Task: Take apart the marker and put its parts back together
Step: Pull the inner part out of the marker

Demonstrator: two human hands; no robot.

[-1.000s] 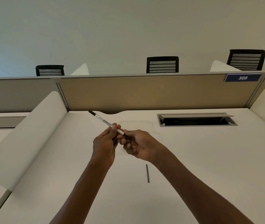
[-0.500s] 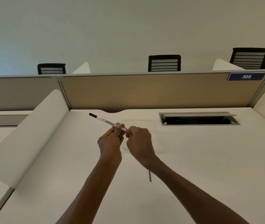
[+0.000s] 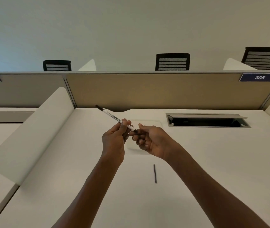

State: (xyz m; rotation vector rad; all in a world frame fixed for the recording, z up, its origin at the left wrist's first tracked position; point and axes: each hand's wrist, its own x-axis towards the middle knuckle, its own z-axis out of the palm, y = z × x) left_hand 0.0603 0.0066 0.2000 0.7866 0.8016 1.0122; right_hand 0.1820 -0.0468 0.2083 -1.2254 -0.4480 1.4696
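A thin white marker (image 3: 112, 116) with black print and a dark far tip slants up to the left above the desk. My left hand (image 3: 114, 140) pinches its lower half between thumb and fingers. My right hand (image 3: 149, 139) is palm up beside it and pinches the marker's dark near end with thumb and forefinger; what that end piece is stays partly hidden. A short dark rod (image 3: 155, 173), a loose marker part, lies on the white desk (image 3: 213, 162) below my right wrist.
A tan partition (image 3: 147, 91) with a blue 305 label (image 3: 259, 77) closes the desk's back. An open cable tray (image 3: 206, 121) is sunk in the desk at right. A white side divider (image 3: 32, 132) stands at left. Black chairs show beyond the partition.
My right hand has turned from knuckles up to palm up while staying at the marker's near end. The marker now tilts a little steeper, and the view has shifted slightly.
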